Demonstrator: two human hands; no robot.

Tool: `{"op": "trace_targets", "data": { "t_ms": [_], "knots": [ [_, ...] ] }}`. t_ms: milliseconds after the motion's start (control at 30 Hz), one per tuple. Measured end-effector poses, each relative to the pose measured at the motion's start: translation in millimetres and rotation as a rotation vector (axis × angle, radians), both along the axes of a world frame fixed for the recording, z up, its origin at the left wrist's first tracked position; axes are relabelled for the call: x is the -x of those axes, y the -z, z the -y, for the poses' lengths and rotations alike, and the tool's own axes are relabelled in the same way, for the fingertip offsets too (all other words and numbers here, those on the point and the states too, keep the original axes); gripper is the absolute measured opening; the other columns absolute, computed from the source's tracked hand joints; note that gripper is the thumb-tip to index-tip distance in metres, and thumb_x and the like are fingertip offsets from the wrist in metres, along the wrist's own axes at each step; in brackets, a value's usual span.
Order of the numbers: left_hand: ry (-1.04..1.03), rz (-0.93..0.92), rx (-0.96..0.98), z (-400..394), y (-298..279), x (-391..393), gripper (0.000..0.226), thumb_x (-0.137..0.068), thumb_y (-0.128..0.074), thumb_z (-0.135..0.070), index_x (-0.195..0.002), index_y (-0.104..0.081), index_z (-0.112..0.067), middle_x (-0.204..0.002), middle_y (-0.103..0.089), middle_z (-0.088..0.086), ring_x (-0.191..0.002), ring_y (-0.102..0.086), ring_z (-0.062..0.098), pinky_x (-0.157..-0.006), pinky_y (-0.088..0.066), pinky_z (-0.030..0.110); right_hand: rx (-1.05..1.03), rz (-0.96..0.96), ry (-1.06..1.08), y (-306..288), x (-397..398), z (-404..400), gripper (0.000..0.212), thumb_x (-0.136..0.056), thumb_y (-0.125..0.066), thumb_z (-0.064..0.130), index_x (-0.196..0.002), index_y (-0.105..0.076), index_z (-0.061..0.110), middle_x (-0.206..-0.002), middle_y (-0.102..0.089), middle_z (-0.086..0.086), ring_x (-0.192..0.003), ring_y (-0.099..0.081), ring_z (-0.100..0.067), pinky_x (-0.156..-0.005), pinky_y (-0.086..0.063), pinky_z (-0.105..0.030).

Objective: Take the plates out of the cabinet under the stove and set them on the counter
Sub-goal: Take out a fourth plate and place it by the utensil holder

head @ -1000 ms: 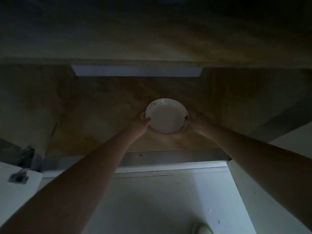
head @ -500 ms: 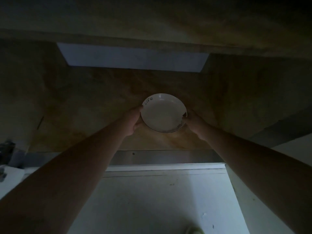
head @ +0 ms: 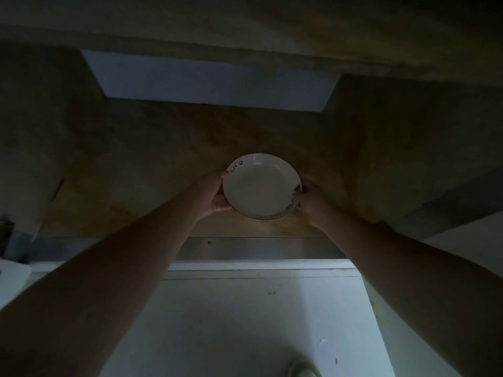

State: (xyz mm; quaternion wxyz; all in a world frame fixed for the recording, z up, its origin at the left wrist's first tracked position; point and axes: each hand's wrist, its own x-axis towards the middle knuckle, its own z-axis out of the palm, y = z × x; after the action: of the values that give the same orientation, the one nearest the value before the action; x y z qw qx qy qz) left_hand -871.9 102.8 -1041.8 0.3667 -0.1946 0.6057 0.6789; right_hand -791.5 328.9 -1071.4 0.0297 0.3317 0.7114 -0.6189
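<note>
A round white plate [head: 261,186] with a thin dark rim and the word "Life" written near its upper left edge sits inside the dim cabinet, over the brown shelf floor [head: 136,186]. My left hand [head: 215,194] grips its left rim, fingers curled under it. On the opposite side my right hand [head: 310,200] grips the right rim. I cannot tell whether the plate rests on the shelf or is lifted just above it.
The cabinet interior is dark, with a pale panel [head: 215,83] at the back and a grey front sill [head: 258,247]. White floor [head: 258,322] lies below, a shoe tip [head: 302,370] at the bottom edge. An open door edge [head: 462,235] stands right, a hinge [head: 8,240] left.
The view has tilted so the back panel shows larger. Both hands stay on the plate's rims, which has shifted slightly toward the cabinet front.
</note>
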Motion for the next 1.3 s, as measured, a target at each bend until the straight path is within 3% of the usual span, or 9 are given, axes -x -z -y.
{"op": "trace_targets", "data": {
  "t_ms": [300,600,767,867,933,1000,1100,1200,1300],
  "knots": [
    [-0.065,-0.12,0.071,5,-14,-19,0.035,-0.093,-0.055,-0.031,-0.127,-0.055,-0.02,-0.127,-0.062,0.006,-0.114,-0.059,0.024,-0.066,-0.051,0.031,0.017,-0.107,-0.016,-16,-14,18,0.055,-0.087,-0.054,-0.011,-0.131,-0.052,0.022,-0.133,-0.057,-0.009,-0.113,-0.057,-0.021,-0.102,-0.047,-0.048],
    [-0.094,-0.174,0.064,40,-38,-47,0.019,-0.104,-0.043,-0.027,-0.12,-0.054,-0.026,-0.119,-0.065,0.008,-0.086,-0.066,0.016,-0.05,-0.056,0.023,-0.12,-0.126,-0.159,-61,-36,41,0.055,-0.091,-0.049,-0.01,-0.134,-0.048,0.023,-0.122,-0.058,0.005,-0.112,-0.055,-0.016,-0.09,-0.052,-0.037],
    [-0.225,-0.112,0.061,61,-91,-102,0.032,-0.102,-0.041,-0.01,-0.128,-0.059,-0.015,-0.121,-0.065,0.014,-0.1,-0.066,0.032,-0.053,-0.058,0.031,-0.185,0.041,-0.221,-105,-70,62,0.052,-0.087,-0.045,-0.015,-0.13,-0.049,0.012,-0.131,-0.057,-0.006,-0.12,-0.054,-0.026,-0.1,-0.048,-0.05],
    [-0.237,-0.118,0.079,82,-130,-136,0.034,-0.098,-0.042,-0.002,-0.12,-0.061,-0.018,-0.1,-0.069,0.009,-0.082,-0.067,0.025,-0.053,-0.059,0.03,-0.174,0.094,-0.229,-148,-102,86,0.045,-0.088,-0.046,-0.017,-0.122,-0.052,0.011,-0.119,-0.061,-0.003,-0.102,-0.061,-0.011,-0.089,-0.055,-0.033],
    [-0.243,-0.094,0.12,98,-161,-157,0.036,-0.097,-0.04,-0.001,-0.115,-0.062,-0.024,-0.09,-0.066,0.001,-0.08,-0.064,0.022,-0.057,-0.058,0.03,-0.175,0.092,-0.263,-181,-121,101,0.037,-0.093,-0.047,-0.01,-0.12,-0.055,0.013,-0.116,-0.065,-0.006,-0.095,-0.063,-0.011,-0.082,-0.056,-0.034],
    [-0.231,-0.074,0.153,113,-196,-176,0.035,-0.096,-0.042,-0.003,-0.104,-0.063,-0.029,-0.092,-0.066,0.001,-0.082,-0.063,0.023,-0.056,-0.059,0.03,-0.264,0.106,-0.304,-213,-137,110,0.023,-0.098,-0.048,0.003,-0.119,-0.057,0.008,-0.118,-0.065,-0.015,-0.095,-0.062,-0.022,-0.081,-0.054,-0.036],
    [-0.246,-0.04,0.148,129,-248,-207,0.031,-0.09,-0.048,-0.006,-0.093,-0.064,-0.032,-0.094,-0.066,0.004,-0.078,-0.064,0.023,-0.051,-0.057,0.028,-0.251,0.242,-0.34,-259,-158,121,0.031,-0.099,-0.047,0.007,-0.129,-0.05,0.0,-0.125,-0.059,-0.022,-0.108,-0.058,-0.037,-0.093,-0.05,-0.043],
    [-0.317,0.006,0.141,147,-300,-242,0.027,-0.079,-0.053,-0.016,-0.093,-0.067,-0.035,-0.089,-0.072,-0.002,-0.072,-0.069,0.019,-0.055,-0.058,0.03,-0.276,0.188,-0.375,-307,-180,138,0.031,-0.099,-0.049,0.006,-0.13,-0.048,0.003,-0.129,-0.059,-0.018,-0.11,-0.056,-0.029,-0.097,-0.047,-0.038],
    [-0.31,0.003,0.176,167,-344,-276,0.031,-0.091,-0.048,-0.014,-0.108,-0.066,-0.033,-0.108,-0.069,0.01,-0.092,-0.069,0.031,-0.066,-0.06,0.036,-0.295,0.21,-0.457,-356,-204,157,0.037,-0.102,-0.047,0.015,-0.138,-0.043,0.015,-0.133,-0.057,-0.011,-0.117,-0.056,-0.029,-0.1,-0.048,-0.045]
  ]
}}
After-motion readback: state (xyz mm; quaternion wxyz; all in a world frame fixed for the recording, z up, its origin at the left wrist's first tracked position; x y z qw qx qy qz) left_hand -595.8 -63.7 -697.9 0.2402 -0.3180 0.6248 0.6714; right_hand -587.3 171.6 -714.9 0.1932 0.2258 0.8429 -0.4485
